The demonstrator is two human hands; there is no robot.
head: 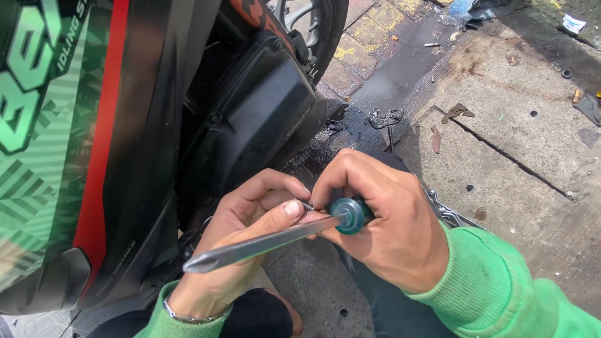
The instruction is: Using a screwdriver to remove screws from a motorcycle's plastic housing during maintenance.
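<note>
My right hand (388,219) grips the green translucent handle of a screwdriver (269,244); its long metal shaft points left toward the scooter. My left hand (250,244) lies under the shaft, thumb pressed on it, and pinches a small dark screw (307,204) between the fingertips, right beside the handle. Both sleeves are bright green. A metal bracelet (188,316) circles my left wrist. Both hands hover just in front of the scooter's black engine cover (263,112).
A scooter with a green and red side panel (56,125) fills the left. Its rear wheel (322,31) stands at the top. Cracked concrete pavement (513,125) with a wet oily patch (382,94), scraps and litter lies to the right.
</note>
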